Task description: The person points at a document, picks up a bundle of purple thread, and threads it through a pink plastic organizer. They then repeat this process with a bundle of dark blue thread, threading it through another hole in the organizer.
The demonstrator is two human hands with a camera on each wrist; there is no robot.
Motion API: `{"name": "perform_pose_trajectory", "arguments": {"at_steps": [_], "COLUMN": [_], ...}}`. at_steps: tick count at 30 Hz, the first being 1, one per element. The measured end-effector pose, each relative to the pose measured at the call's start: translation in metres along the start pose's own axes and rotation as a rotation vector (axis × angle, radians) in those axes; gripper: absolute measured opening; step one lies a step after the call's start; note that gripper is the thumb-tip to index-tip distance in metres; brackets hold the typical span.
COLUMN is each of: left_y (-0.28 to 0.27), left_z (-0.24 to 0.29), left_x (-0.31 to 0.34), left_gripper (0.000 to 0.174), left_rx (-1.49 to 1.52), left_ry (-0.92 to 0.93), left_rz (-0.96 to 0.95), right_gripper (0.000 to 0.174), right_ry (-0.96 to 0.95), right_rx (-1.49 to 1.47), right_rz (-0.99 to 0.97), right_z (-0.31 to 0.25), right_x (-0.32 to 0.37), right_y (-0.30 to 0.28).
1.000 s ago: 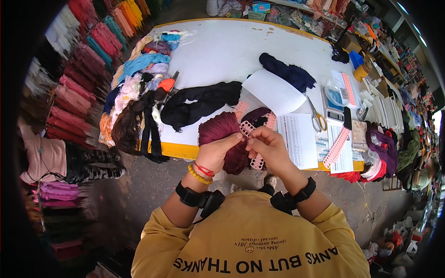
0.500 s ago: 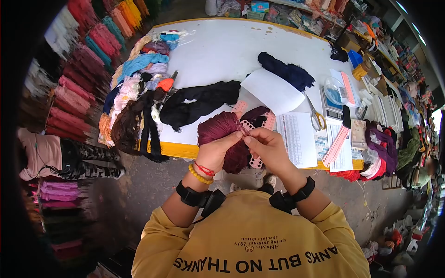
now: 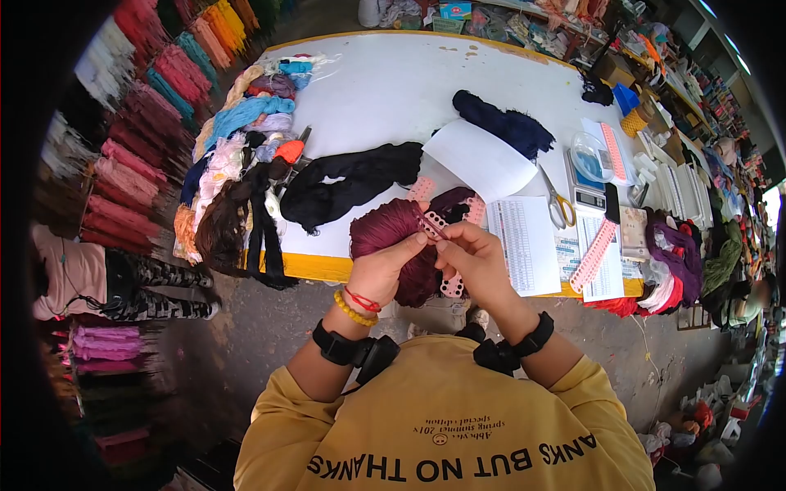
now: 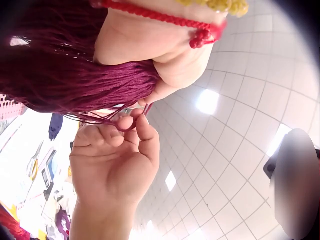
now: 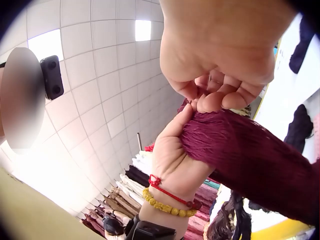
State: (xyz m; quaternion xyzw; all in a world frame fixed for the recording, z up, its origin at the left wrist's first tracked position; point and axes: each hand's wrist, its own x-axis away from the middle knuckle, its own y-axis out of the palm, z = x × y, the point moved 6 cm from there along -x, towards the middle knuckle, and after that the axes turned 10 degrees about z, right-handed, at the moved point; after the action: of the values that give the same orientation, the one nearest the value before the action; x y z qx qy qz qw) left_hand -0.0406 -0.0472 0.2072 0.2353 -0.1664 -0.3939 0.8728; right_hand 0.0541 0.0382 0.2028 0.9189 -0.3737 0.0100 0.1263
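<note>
Your burgundy skein (image 3: 383, 227) is up in your hands, at the near edge of the desk (image 3: 368, 98). Long axis: in the right wrist view it slants from the fingertips down to the right frame edge; in the left wrist view it lies near level, gathered end at the left thumb, far end out of frame left. Looks like many fine parallel threads, slight sheen, thick and loose, a few strays on the underside. Your left hand (image 3: 383, 268) grips the bundle, thumb over it. Your right hand (image 3: 475, 254) has its fingertips drawn together, pinching a thin burgundy strand (image 4: 148, 108) right by the left thumb. Writing: your yellow shirt (image 3: 442, 409) reads "BUT NO THANKS", smaller "spring summer" and "special edition", upside down in the head view. Printed sheet (image 3: 524, 245) on the desk: text too small to read.
</note>
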Motion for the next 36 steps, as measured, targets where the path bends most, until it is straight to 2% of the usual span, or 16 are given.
{"name": "perform_pose_trajectory", "arguments": {"at_steps": [6,9,12,15,22,24,27,30,36], "left_y": [-0.002,-0.005,-0.007,-0.009,-0.01,-0.012,-0.01,-0.009,-0.002], "left_z": [-0.004,-0.003,-0.003,-0.004,-0.003,-0.007,-0.01,-0.012,-0.01], "left_x": [-0.003,-0.004,-0.004,-0.003,-0.006,-0.006,-0.006,-0.006,-0.002], "left_gripper": [0.041,0.041,0.039,0.037,0.034,0.033,0.032,0.031,0.026], "left_rx": [0.009,-0.01,-0.063,-0.143,-0.159,-0.114,-0.047,-0.089,-0.028], "left_ry": [0.0,0.03,0.058,0.083,0.114,0.037,-0.01,0.024,0.026], "left_rz": [-0.01,-0.014,0.003,0.021,-0.036,-0.032,0.004,-0.007,0.004], "right_gripper": [0.007,0.006,0.007,0.007,0.009,0.011,0.01,0.01,0.007], "right_ry": [0.167,0.252,0.273,0.185,0.147,0.17,0.24,0.176,0.161], "right_rx": [-0.215,-0.352,-0.153,0.033,-0.124,-0.161,-0.125,0.043,0.015], "right_rz": [0.07,0.025,-0.043,-0.064,0.063,0.085,0.03,-0.037,-0.037], "right_z": [0.012,0.015,0.015,0.01,0.013,0.017,0.012,0.012,0.012], "right_x": [-0.007,-0.01,-0.01,-0.011,-0.015,-0.016,-0.013,-0.012,-0.011], "right_y": [-0.002,0.0,0.001,0.002,-0.004,-0.008,-0.007,-0.004,-0.006]}}
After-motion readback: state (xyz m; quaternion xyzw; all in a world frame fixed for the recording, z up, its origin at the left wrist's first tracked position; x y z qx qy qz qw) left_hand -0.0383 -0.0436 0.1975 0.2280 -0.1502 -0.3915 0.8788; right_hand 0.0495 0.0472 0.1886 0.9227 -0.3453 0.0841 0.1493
